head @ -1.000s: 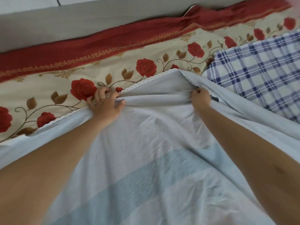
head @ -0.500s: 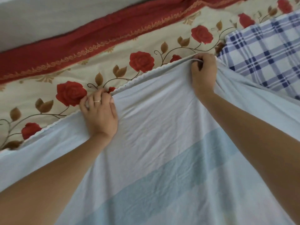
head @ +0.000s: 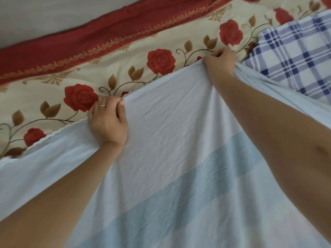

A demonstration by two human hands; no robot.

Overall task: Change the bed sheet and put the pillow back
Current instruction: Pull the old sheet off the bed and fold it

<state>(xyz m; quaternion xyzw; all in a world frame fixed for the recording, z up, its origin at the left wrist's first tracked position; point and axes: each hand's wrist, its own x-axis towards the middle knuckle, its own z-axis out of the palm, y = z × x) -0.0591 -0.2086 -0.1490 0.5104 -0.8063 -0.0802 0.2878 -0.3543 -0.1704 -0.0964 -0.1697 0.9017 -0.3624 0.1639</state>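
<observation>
**Both hands hold the top edge of the new sheet; the bed is only partly covered**

The grip of the left hand [head: 107, 122] is pressed together on the pale blue sheet [head: 170, 140]. The fingers are curled over its far edge, the thumb lies on top of the cloth, and a ring [head: 102, 105] shows on one finger. The grip of the right hand [head: 219, 59] is farther up the bed, its fingers bunched around the same edge. Between the two hands the edge is pulled into an almost straight line, and the cloth below it lies rather flat, with small creases.

The pale blue sheet covers the near part of the bed, under both forearms. Beyond its edge the rose-patterned sheet [head: 125, 68] is uncovered, up to its red border [head: 71, 45]. Above the border is a grey surface [head: 53, 15] (wall or headboard, I cannot tell which). To the right, the checked pillow [head: 295, 56] lies on the bed, just beside the right hand, and the pale blue sheet touches its lower side.

In my judgement the task is near the middle. The new sheet is on the bed, but the strip at the head is not yet covered, the sheet has to be smoothed or tucked, and the pillow has to be placed on top at the end. Whether the rose-patterned sheet is meant to stay under the new one, the picture does not say.
</observation>
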